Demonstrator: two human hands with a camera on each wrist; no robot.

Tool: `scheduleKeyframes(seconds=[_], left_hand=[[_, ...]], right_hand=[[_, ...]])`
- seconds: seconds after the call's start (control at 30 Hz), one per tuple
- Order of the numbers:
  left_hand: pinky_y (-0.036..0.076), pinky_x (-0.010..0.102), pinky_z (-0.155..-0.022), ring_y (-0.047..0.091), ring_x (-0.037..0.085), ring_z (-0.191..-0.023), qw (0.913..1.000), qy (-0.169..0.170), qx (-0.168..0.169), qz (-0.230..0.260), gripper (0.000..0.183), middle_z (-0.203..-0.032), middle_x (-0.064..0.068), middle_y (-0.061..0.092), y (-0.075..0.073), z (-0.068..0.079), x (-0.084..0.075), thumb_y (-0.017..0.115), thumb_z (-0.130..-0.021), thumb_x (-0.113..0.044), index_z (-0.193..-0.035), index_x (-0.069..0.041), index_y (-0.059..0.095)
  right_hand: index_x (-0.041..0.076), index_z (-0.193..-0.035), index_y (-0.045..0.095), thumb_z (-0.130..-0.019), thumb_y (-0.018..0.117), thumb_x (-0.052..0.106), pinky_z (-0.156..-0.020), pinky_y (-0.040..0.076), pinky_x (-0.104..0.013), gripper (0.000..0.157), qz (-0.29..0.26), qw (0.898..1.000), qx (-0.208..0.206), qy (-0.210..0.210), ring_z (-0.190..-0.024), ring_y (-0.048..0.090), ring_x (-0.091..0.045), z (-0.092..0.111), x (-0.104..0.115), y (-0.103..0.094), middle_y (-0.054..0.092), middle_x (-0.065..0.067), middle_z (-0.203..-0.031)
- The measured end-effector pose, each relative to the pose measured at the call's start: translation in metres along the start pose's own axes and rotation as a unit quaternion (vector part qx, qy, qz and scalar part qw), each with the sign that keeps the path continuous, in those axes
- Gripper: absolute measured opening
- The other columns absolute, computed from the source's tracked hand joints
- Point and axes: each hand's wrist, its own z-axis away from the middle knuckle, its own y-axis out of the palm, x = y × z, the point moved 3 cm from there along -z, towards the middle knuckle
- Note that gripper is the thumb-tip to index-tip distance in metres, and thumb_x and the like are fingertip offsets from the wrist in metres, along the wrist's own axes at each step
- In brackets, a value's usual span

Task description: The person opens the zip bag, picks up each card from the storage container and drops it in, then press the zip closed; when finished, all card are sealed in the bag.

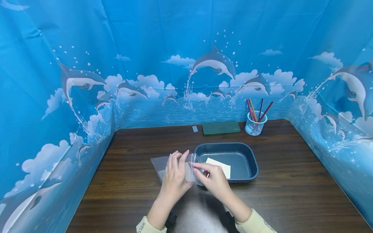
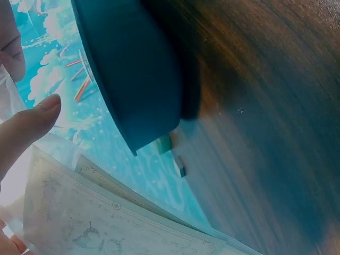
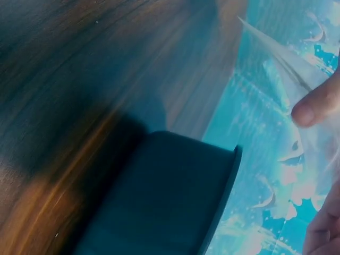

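Observation:
A clear zip bag (image 1: 158, 163) is held up above the table's middle, left of a dark blue tray (image 1: 253, 161). My left hand (image 1: 174, 176) grips the bag with its fingers across one side and its thumb lower down. Thumb and index finger of my right hand (image 1: 216, 181) pinch the bag at its zip end, close by the tray's near left corner. Inside the bag, pale printed paper sheets (image 2: 117, 223) with a butterfly drawing and ornate borders show in the left wrist view. Another cream paper (image 1: 225, 167) lies in the tray, partly behind my right hand.
Behind the tray lies a green case (image 1: 221, 128), with a small grey block (image 1: 195, 129) to its left. A light blue mesh cup (image 1: 255, 127) of colored pencils stands at the back right. Dolphin-print curtains (image 1: 163, 48) enclose the table (image 1: 291, 181) at the back and sides.

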Motion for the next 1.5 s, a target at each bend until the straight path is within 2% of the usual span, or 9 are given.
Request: scheduleKeyframes(seconds=[0.17,0.33,0.53,0.63,0.73,0.87,1.0,1.3,1.5], left_hand=[[0.030,0.051,-0.108,0.035,0.036,-0.129,0.9999,-0.009,-0.007,-0.002,0.119,-0.126,0.019,0.042,-0.003,0.001,0.007,0.098,-0.045,-0.032,-0.144,-0.005,0.037],[0.032,0.053,-0.106,0.033,0.035,-0.131,0.9991,-0.043,-0.003,-0.002,0.120,-0.127,0.019,0.041,-0.006,0.005,0.020,0.098,-0.045,-0.031,-0.145,-0.008,0.035],[0.032,0.055,-0.105,0.033,0.036,-0.131,0.9987,-0.050,-0.006,0.000,0.120,-0.127,0.020,0.041,-0.009,0.007,0.028,0.098,-0.046,-0.029,-0.145,-0.006,0.035],[0.033,0.055,-0.104,0.032,0.036,-0.131,0.9985,-0.054,-0.006,-0.001,0.121,-0.128,0.020,0.041,-0.009,0.008,0.031,0.098,-0.045,-0.028,-0.145,-0.006,0.035],[0.033,0.055,-0.104,0.032,0.036,-0.131,0.9982,-0.059,-0.005,-0.002,0.121,-0.128,0.020,0.041,-0.009,0.009,0.032,0.098,-0.045,-0.027,-0.145,-0.007,0.034],[0.033,0.055,-0.105,0.032,0.037,-0.131,0.9982,-0.059,-0.005,-0.003,0.120,-0.128,0.020,0.041,-0.009,0.010,0.032,0.098,-0.045,-0.028,-0.145,-0.007,0.034],[0.032,0.055,-0.105,0.033,0.037,-0.131,0.9986,-0.053,-0.005,-0.001,0.119,-0.128,0.020,0.041,-0.009,0.009,0.031,0.098,-0.045,-0.028,-0.144,-0.006,0.036],[0.034,0.055,-0.104,0.033,0.037,-0.130,0.9985,-0.054,-0.003,0.000,0.120,-0.127,0.020,0.040,-0.010,0.009,0.029,0.099,-0.044,-0.027,-0.144,-0.006,0.035],[0.034,0.054,-0.104,0.034,0.036,-0.129,0.9986,-0.053,-0.010,0.003,0.120,-0.126,0.019,0.041,-0.010,0.009,0.030,0.099,-0.044,-0.028,-0.144,-0.006,0.036]], right_hand=[[0.022,-0.104,0.076,-0.090,0.069,0.018,-0.043,0.043,-0.023,0.016,0.007,0.999,-0.022,0.035,-0.051,0.050,-0.007,-0.003,-0.011,-0.014,0.068,0.015,-0.083],[0.022,-0.098,0.076,-0.086,0.074,0.018,-0.043,0.040,-0.024,0.013,0.085,0.990,-0.036,0.105,-0.050,0.049,-0.007,-0.004,-0.037,-0.031,0.067,0.011,-0.087],[0.018,-0.100,0.076,-0.082,0.077,0.025,-0.053,0.045,-0.030,0.020,0.193,0.962,0.011,0.191,-0.062,0.054,-0.012,-0.001,-0.072,-0.048,0.065,-0.005,-0.109],[0.015,-0.105,0.075,-0.079,0.079,0.028,-0.061,0.050,-0.039,0.029,0.236,0.947,0.041,0.215,-0.080,0.061,-0.023,-0.001,-0.085,-0.055,0.062,-0.011,-0.114],[0.013,-0.109,0.073,-0.077,0.080,0.029,-0.065,0.051,-0.044,0.037,0.268,0.931,0.072,0.237,-0.092,0.060,-0.030,-0.001,-0.095,-0.060,0.060,-0.015,-0.115],[0.009,-0.114,0.069,-0.073,0.084,0.032,-0.068,0.051,-0.045,0.049,0.273,0.916,0.111,0.273,-0.090,0.057,-0.029,-0.002,-0.105,-0.060,0.057,-0.017,-0.112],[0.005,-0.115,0.065,-0.067,0.088,0.033,-0.068,0.050,-0.046,0.060,0.270,0.907,0.135,0.292,-0.085,0.055,-0.028,-0.004,-0.107,-0.057,0.053,-0.018,-0.108],[0.007,-0.098,0.065,-0.061,0.091,0.030,-0.062,0.047,-0.041,0.051,0.282,0.889,0.148,0.328,-0.078,0.053,-0.027,-0.006,-0.110,-0.056,0.047,-0.016,-0.100],[0.006,-0.099,0.064,-0.062,0.091,0.031,-0.063,0.047,-0.042,0.053,0.274,0.886,0.156,0.341,-0.079,0.052,-0.027,-0.006,-0.113,-0.057,0.048,-0.015,-0.098]])
